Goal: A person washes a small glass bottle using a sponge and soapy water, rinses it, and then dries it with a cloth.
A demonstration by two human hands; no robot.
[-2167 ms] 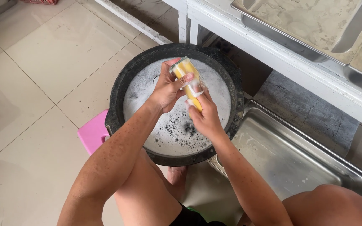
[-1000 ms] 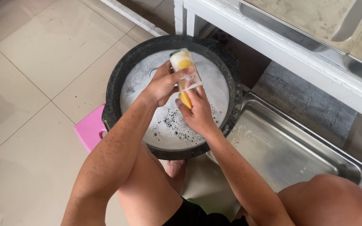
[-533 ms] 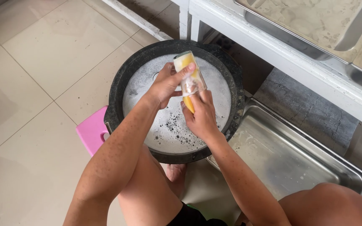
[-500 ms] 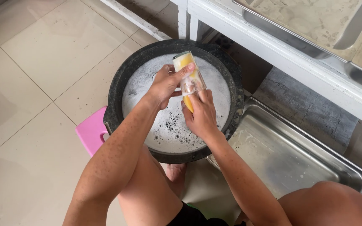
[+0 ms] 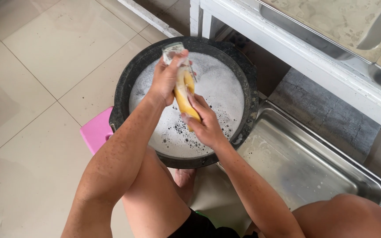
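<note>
We see a pink stool (image 5: pixel 97 130) at the left on the pale tiled floor (image 5: pixel 36 66), beside the black basin (image 5: pixel 124 94) of foamy water. Over the foam, the left hand (image 5: pixel 167 78) clasps a clear glass (image 5: pixel 173 50) from above — the right hand (image 5: pixel 204 123) presses a yellow sponge (image 5: pixel 184 94) at it from below. The glass is mostly hidden, perhaps upside down. Rightward lies a steel tray (image 5: pixel 314 163) under a white table frame (image 5: pixel 287 44).

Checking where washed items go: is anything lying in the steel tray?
No, the steel tray beside the black basin holds only a wet film.
</note>
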